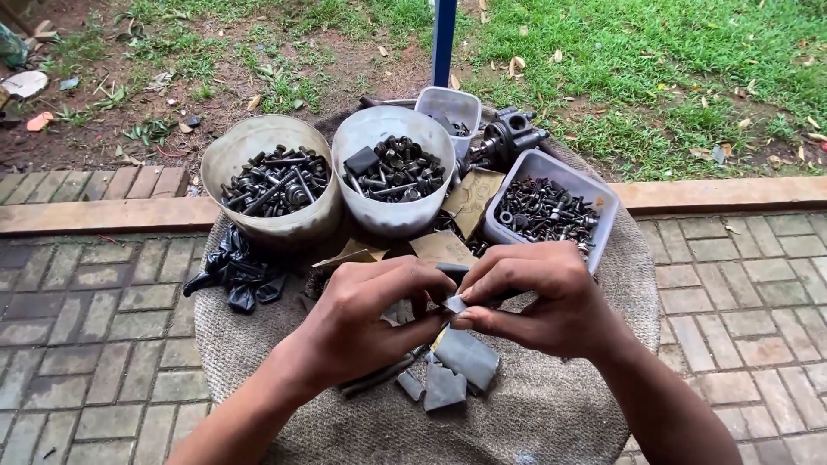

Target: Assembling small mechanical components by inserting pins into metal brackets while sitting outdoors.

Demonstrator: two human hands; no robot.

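Both hands meet over the burlap-covered table [560, 405]. Left hand [362, 319] and right hand [551, 301] fingertips pinch one small grey scrap [454, 303] between them, right thumb beneath; more grey pieces [457, 366] lie just nearer.

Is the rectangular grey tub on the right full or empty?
Partly full. The rectangular grey tub stands upright and holds a heap of dark metal parts below its rim.

Bare sacking on the desk [258, 344] lies open at the left and right of both hands, while ahead three tubs of bolts [274, 178] [394, 172] [549, 207] stand shoulder to shoulder, and grey scraps [452, 370] litter the near middle.
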